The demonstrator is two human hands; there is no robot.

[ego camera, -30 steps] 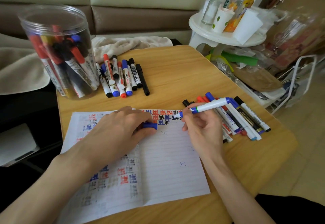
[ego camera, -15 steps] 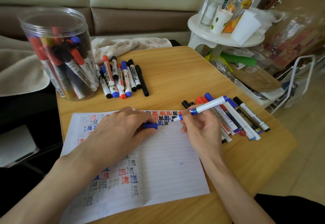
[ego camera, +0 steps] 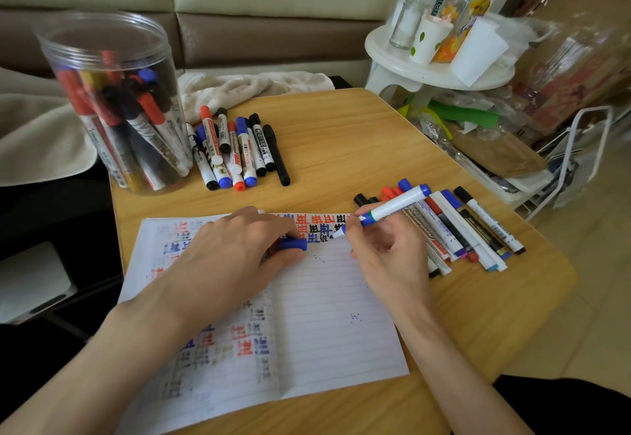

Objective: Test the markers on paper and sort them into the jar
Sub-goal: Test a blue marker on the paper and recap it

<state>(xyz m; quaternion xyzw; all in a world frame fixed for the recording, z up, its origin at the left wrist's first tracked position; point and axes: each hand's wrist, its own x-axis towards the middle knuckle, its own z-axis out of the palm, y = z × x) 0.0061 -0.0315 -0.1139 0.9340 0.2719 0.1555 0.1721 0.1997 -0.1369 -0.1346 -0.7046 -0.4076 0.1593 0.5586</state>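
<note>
Testing a blue marker [ego camera: 392, 207] on the paper [ego camera: 324, 315], cap off.

My right hand [ego camera: 386, 257] grips the marker in a writing pinch, its tip down on the second row of marks near the sheet's top edge. My left hand [ego camera: 235, 250] rests on the paper and pinches the blue cap [ego camera: 293, 244] between thumb and fingers. The jar [ego camera: 112, 103] stands well apart at the table's [ego camera: 341, 147] far left corner, already holding many markers. The risks I see: my right palm dragging through fresh ink and smearing it, the sheet sliding if my left hand lifts, or my wrist nudging the loose markers [ego camera: 461, 229] just beside it (they lie near the table's right edge) onto the floor.
</note>
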